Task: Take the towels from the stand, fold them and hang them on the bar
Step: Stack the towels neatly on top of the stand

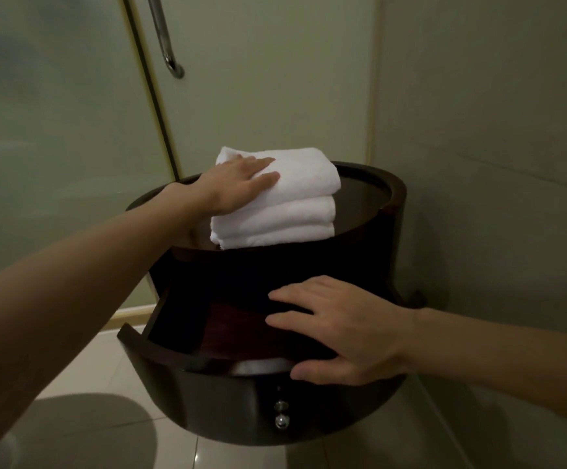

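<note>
Stack of folded white terry towels [295, 211] left of centre on the round dark wooden stand [398, 192]. Left hand [238, 184] lies flat on top. Right hand [343, 330], fingers spread, rests over the open drawer [207, 384]. Advised: slide fingers beneath one fold, leaving the pile undisturbed.

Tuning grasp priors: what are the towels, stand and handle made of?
Towels: white terry cloth, probably cotton; soft fuzzy folds. Stand: dark wood, it seems, glossy varnish; reddish sheen on rim. Handle: polished metal, likely steel; bright highlights.
</note>
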`<action>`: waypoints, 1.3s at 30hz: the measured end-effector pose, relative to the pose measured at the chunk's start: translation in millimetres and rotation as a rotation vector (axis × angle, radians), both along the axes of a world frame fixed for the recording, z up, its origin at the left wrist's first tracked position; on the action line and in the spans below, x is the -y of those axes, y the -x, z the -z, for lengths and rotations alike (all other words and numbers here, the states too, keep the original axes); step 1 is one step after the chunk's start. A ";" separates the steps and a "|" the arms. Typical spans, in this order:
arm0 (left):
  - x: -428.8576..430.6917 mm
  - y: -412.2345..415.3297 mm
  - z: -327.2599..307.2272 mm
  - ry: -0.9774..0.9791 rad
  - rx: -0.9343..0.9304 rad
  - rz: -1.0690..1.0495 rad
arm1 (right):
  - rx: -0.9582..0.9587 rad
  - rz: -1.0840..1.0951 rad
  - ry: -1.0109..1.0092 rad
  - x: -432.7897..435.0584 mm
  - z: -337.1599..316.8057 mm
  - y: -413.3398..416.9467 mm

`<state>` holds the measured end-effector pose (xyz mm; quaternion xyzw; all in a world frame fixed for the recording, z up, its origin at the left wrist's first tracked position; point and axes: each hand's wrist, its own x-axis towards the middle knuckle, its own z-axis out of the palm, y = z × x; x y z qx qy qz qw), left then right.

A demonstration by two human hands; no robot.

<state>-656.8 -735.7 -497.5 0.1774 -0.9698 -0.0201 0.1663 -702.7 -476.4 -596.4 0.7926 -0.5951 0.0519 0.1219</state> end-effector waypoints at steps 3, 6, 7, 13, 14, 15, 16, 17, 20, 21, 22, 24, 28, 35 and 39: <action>-1.0 -1.2 0.4 -0.002 0.003 -0.003 | -0.005 0.002 0.033 3.0 1.6 3.6; -3.0 -2.6 1.6 0.001 -0.004 -0.009 | -0.022 0.006 0.065 8.8 1.2 8.7; -3.6 -3.0 1.9 0.006 -0.006 -0.008 | -0.033 0.010 0.073 11.5 0.7 10.5; -7.8 -5.3 -0.1 0.002 -0.023 0.000 | -0.086 0.077 0.106 27.8 -3.7 20.8; -8.6 -5.3 -0.4 0.002 -0.024 -0.004 | -0.101 0.090 0.118 30.2 -3.8 22.9; -9.2 -5.1 -0.8 0.001 -0.026 -0.007 | -0.117 0.103 0.131 32.4 -3.7 25.0; -9.4 -4.9 -1.0 -0.001 -0.025 -0.009 | -0.134 0.114 0.147 34.6 -3.4 27.2; -9.4 -4.8 -1.4 -0.002 -0.022 -0.009 | -0.156 0.122 0.167 36.8 -3.0 29.2; -8.9 -5.6 -1.9 -0.012 -0.018 -0.006 | -0.246 0.134 0.246 43.5 -1.5 34.5; -9.3 -5.9 -1.9 -0.022 -0.023 -0.006 | -0.270 0.134 0.276 45.9 -0.5 36.3; -9.6 -6.1 -1.9 -0.032 -0.028 -0.007 | -0.284 0.135 0.307 48.3 0.7 38.0; -11.5 -6.2 -2.2 -0.047 -0.032 -0.011 | -0.295 0.144 0.374 53.3 2.3 40.6; -16.0 -7.7 -3.6 -0.058 -0.036 -0.016 | -0.297 0.184 0.492 65.5 4.3 41.5; -15.2 -8.3 -4.3 -0.070 -0.023 -0.023 | -0.289 0.243 0.571 84.3 13.4 42.3; -13.7 -6.8 -5.1 -0.083 -0.033 -0.024 | -0.296 0.258 0.606 88.8 18.5 43.7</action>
